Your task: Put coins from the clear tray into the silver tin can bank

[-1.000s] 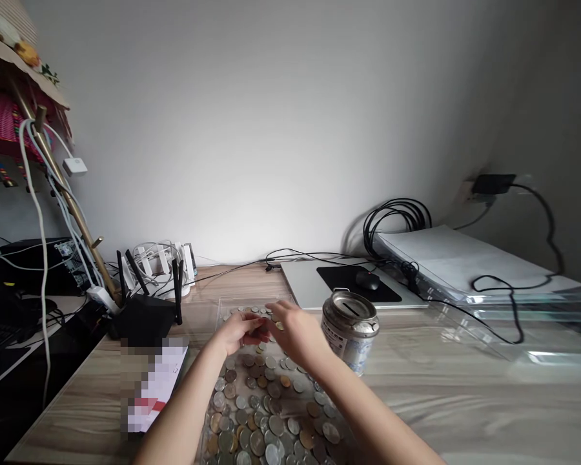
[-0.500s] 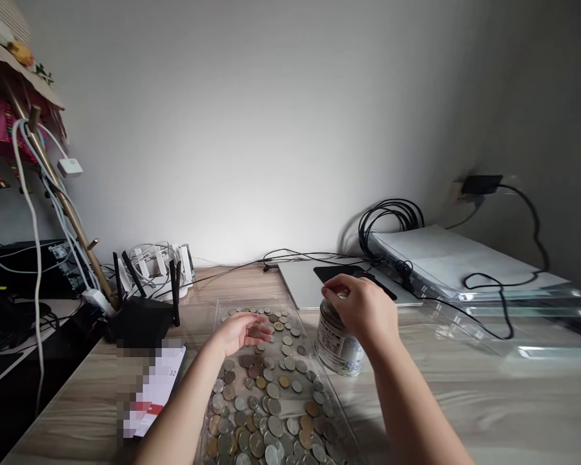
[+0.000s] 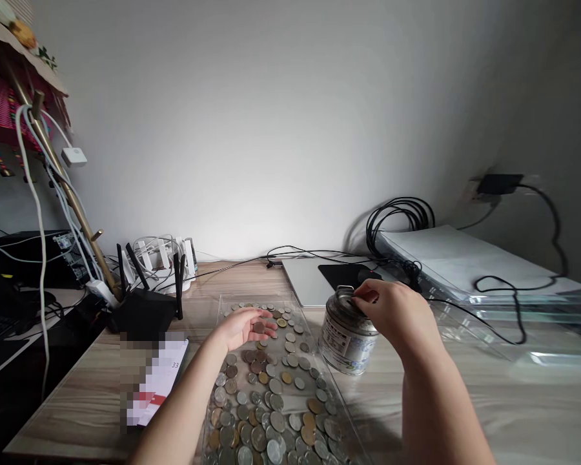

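My left hand [image 3: 246, 328] hovers palm up above a clear plastic tray [image 3: 336, 392], its fingers loosely curled. A brownish coin [image 3: 259, 327] rests on those fingers. Many silver, copper and gold-coloured coins [image 3: 277, 422] lie spread over the tray. Right of it stands a round metal tin [image 3: 348, 345] with a printed label and a wire clasp on its lid. My right hand [image 3: 392, 310] is at the tin's top, thumb and fingertips pinched together against the lid. Whatever the pinch holds is hidden by the fingers.
A phone [image 3: 162, 381] lies left of the tray. Behind it stands a black router [image 3: 145, 313] with antennas. A silver laptop [image 3: 295, 278] with a black pad [image 3: 343, 276] is behind the tin. Stacked clear sheets [image 3: 465, 258] and black cables [image 3: 399, 216] occupy the back right.
My right hand has shifted right across the tin's top, uncovering the clasp and part of the lid. My left hand has barely moved; a coin now shows on its fingers. The view has shifted slightly.
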{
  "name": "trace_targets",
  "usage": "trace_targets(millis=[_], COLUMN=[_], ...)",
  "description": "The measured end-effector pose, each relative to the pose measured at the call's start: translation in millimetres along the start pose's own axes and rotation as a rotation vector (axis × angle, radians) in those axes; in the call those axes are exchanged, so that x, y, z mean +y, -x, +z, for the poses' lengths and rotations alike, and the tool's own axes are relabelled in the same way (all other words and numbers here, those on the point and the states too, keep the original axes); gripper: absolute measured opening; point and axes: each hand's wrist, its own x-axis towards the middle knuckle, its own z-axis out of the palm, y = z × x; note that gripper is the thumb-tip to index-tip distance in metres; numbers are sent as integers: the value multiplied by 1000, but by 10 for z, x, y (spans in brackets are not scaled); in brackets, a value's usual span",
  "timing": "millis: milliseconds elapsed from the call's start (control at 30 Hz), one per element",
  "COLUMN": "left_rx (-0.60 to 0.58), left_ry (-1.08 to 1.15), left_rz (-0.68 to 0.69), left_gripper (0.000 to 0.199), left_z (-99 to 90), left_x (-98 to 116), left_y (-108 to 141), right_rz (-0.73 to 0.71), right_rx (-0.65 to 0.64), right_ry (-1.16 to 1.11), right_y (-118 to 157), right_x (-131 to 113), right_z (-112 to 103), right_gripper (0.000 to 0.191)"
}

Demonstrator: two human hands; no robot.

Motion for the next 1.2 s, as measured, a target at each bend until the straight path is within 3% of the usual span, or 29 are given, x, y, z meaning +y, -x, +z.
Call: trace_targets(millis=[67, 133, 200, 233, 267, 367, 433, 567, 667, 733, 800, 867, 933, 967, 1067, 1200], left_rx=[-17, -44, -74, -90, -105, -135, -126, -118, -171, -139, 46, 339, 552, 592, 566, 505], left_ry=[29, 71, 117, 139, 158, 202, 215, 200, 153, 74, -81, -332, -631, -761, -980, -1024], left_rz=[-8, -20, -23, -21, -18, -11, -23, -58, -24, 29, 81, 147, 240, 282, 318, 201], left_gripper=[30, 36, 44, 48, 52, 59, 61, 65, 60, 55, 48, 36, 25, 22, 22, 29], left_z=[-13, -21, -29, -35, -43, -77, -98, -97, -62, -48, -57, -86, -123, -139, -176, -220], left_x=[0, 4, 5, 3, 0, -17, -30, -31, -5, 12, 17, 1, -34, -57, -135, -225], left_y=[-6, -4, 1, 3, 2, -19, -41, -44, -14, -11, -37, -81, -120, -133, -142, -126], right_rz=[-68, -144, -244, -307, -381, -626, -726, -772, -729, -612, -424, -230, -117, -91, -40, 0], right_rx=[49, 209, 375, 387, 327, -91, -301, -402, -283, -80, 148, 233, 160, 104, 15, -48], right_ry=[14, -39, -141, -195, -236, -216, -114, -29, -135, -197, -173, -77, -7, 2, -24, -32], right_y=[8, 39, 107, 156, 211, 379, 456, 490, 429, 348, 242, 136, 58, 33, -4, -19], right_x=[-6, -86, -258, -372, -495, -840, -990, -1075, -991, -852, -652, -436, -251, -179, -38, 34], right_z=[6, -2, 12, 43, 94, 362, 575, 783, 616, 400, 182, 25, -42, -46, 5, 51], right_gripper=[9, 16, 25, 27, 28, 24, 23, 22, 26, 27, 25, 20, 14, 12, 11, 11])
